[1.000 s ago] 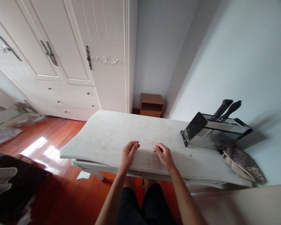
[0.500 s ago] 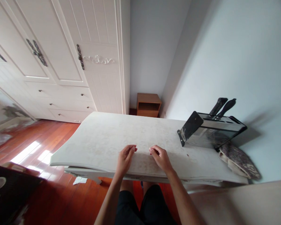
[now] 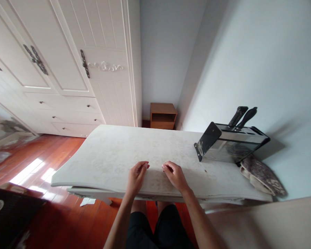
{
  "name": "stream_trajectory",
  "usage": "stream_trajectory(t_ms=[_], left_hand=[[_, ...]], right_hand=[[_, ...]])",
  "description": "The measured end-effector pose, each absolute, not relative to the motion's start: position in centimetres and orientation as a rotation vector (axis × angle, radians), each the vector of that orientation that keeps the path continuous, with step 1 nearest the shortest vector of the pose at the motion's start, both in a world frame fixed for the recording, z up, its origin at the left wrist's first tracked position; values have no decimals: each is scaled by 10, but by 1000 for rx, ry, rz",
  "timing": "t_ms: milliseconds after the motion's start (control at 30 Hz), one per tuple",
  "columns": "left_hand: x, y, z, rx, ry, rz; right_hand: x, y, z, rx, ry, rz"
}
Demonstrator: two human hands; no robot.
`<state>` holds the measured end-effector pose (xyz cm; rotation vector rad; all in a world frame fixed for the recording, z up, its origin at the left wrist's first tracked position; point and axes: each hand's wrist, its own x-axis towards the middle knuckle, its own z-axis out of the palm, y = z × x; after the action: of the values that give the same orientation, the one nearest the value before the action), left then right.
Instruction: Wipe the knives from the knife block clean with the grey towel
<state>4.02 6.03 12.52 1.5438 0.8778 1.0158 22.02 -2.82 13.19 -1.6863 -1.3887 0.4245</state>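
Slightly leftward in view since the earlier frame: left hand (image 3: 137, 175) and right hand (image 3: 175, 175), with the white table (image 3: 109, 152) beneath them.

Left to right: pale wardrobe (image 3: 111, 100) beyond the table; left hand's fingers curled closed, thumb against forefinger; right hand's fingers likewise curled, across a narrow gap; clear-sided knife holder (image 3: 225, 149) with two black handles (image 3: 238, 116), on the table; patterned cloth (image 3: 265, 177) beside it. Whether either hand touches the table cannot be told.
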Motion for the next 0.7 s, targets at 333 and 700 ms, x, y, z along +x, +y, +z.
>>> stream_trajectory(t_ms=[333,700], left_hand=[[38,57,124,1626,880,999],[38,55,126,1628,891,989]], right_hand=[[220,-27,130,-1688,-1394,426],[220,-28,132,-1689,-1405,435]])
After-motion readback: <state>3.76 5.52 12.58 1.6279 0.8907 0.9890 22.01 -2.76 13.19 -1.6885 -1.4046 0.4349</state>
